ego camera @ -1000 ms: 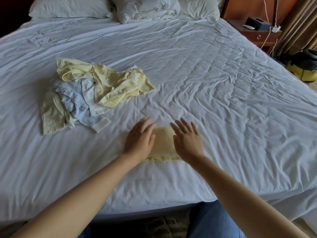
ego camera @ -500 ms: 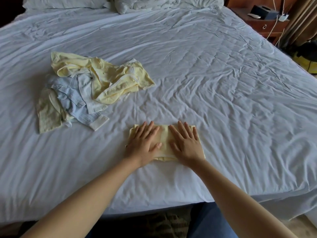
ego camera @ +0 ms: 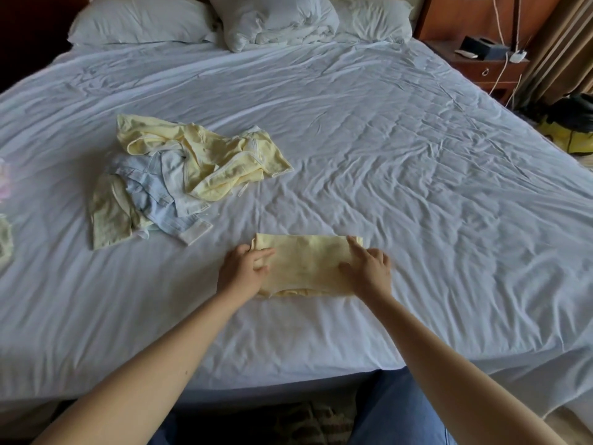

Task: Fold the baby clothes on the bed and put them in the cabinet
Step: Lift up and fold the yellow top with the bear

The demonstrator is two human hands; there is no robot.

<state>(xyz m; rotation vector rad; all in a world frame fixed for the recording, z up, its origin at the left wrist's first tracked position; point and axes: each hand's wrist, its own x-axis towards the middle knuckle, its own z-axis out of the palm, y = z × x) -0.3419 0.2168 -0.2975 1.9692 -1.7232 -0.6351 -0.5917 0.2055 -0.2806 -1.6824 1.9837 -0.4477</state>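
At the far left edge of the bed [ego camera: 417, 155] a couple of small pale pieces [ego camera: 4, 239] peek into view. Nearer in lies the heap of baby clothes [ego camera: 179, 175], yellow and light blue, crumpled and not yet folded, so most of the work looks to be ahead of me. My left hand [ego camera: 242, 271] sits at the left end of the folded yellow garment [ego camera: 305, 264], fingers bent over it (whether they pinch the cloth or only press it, I can't tell). The garment lies near the bed's front edge, a soft, flat rectangle of several layers, faintly rumpled on top. My right hand [ego camera: 369, 271] lies on its right end, fingers straight and flat. No cabinet shows, so I judge the putting away is all yet to do.
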